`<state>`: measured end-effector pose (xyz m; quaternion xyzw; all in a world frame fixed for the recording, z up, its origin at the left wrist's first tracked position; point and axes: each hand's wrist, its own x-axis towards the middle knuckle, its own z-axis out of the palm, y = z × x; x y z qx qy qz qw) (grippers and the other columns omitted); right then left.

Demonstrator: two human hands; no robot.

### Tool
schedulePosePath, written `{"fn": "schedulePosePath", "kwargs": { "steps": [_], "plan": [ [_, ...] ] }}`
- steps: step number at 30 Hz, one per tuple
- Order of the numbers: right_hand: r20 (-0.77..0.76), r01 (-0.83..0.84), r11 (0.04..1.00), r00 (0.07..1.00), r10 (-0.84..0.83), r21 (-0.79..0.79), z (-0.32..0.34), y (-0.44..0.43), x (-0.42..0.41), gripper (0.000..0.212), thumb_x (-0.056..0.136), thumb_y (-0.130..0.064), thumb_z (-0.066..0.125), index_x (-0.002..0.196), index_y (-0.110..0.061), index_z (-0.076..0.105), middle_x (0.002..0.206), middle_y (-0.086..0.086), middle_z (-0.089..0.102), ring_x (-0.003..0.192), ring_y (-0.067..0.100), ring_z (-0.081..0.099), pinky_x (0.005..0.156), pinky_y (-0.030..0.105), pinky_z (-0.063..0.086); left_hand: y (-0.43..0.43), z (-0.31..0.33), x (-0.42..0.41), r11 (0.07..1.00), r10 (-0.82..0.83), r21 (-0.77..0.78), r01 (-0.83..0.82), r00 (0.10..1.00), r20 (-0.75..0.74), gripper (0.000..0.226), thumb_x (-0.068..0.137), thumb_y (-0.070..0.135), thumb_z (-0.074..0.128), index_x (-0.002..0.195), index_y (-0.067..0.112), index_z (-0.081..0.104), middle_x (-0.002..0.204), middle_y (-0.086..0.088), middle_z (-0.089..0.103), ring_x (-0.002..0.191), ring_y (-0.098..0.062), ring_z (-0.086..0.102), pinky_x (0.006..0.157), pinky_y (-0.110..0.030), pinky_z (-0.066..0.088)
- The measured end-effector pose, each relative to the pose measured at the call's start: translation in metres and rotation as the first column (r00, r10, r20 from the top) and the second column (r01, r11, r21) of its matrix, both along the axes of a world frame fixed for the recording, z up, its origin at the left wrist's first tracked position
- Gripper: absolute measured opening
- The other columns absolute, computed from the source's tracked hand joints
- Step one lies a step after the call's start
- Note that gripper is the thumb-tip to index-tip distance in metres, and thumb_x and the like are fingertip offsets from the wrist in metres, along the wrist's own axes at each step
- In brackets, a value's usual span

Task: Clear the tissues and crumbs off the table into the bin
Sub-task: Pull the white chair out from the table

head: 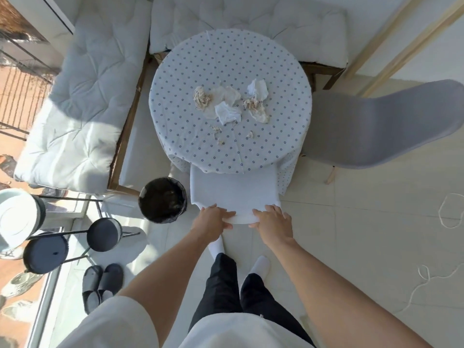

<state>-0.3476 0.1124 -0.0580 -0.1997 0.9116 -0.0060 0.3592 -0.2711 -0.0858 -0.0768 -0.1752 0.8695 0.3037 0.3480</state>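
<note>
A round table [281, 71] with a dotted white cloth carries several crumpled tissues [229, 113] near its middle. Some are stained brown. Small crumbs [221, 141] lie on the cloth nearer to me. A black-lined bin [162, 200] stands on the floor to the left of the table's near edge. A white chair [233, 192] is tucked under the near side of the table. My left hand [213, 221] and my right hand [272, 221] both grip the top of its backrest.
A grey chair [381, 124] stands right of the table. White cushioned benches [82, 101] run along the left and back. A black plant stand [75, 239] and dark slippers [100, 285] sit at the lower left. A loose cord [449, 212] lies on the tiled floor at right.
</note>
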Motion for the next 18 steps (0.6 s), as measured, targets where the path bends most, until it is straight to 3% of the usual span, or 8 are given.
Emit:
{"fn": "schedulePosePath", "kwargs": {
  "steps": [3, 8, 18],
  "plan": [
    [0.041, 0.001, 0.999, 0.999, -0.003, 0.053, 0.000, -0.001, -0.009, 0.053, 0.100, -0.056, 0.056, 0.150, -0.041, 0.050, 0.157, 0.004, 0.045, 0.154, 0.023, 0.029, 0.120, 0.051, 0.029, -0.009, 0.003, -0.012, 0.999, -0.015, 0.038, 0.011, 0.996, 0.091, 0.055, 0.098, 0.041, 0.071, 0.148, 0.050, 0.053, 0.154, 0.002, 0.054, 0.151, -0.027, 0.039, 0.119, -0.046, 0.038],
    [0.067, 0.041, 0.998, 0.997, -0.045, 0.056, -0.002, 0.000, -0.010, 0.055, 0.097, -0.059, 0.059, 0.149, -0.043, 0.050, 0.159, 0.002, 0.043, 0.154, 0.020, 0.027, 0.122, 0.051, 0.028, -0.012, 0.007, -0.018, 0.998, -0.021, 0.062, 0.012, 0.989, 0.144, 0.058, 0.091, 0.046, 0.078, 0.145, 0.051, 0.056, 0.149, 0.004, 0.058, 0.138, -0.025, 0.052, 0.111, -0.044, 0.048],
    [0.117, 0.111, 0.993, 0.988, -0.105, -0.045, 0.000, 0.010, 0.002, 0.056, 0.103, -0.044, 0.058, 0.155, -0.028, 0.046, 0.167, 0.003, 0.034, 0.158, 0.023, 0.020, 0.117, 0.049, 0.038, -0.010, 0.011, -0.018, 0.991, -0.131, 0.054, 0.125, 0.981, 0.141, 0.060, 0.097, 0.051, 0.067, 0.152, 0.033, 0.053, 0.152, -0.002, 0.056, 0.141, -0.027, 0.051, 0.115, -0.039, 0.043]
  ]
}}
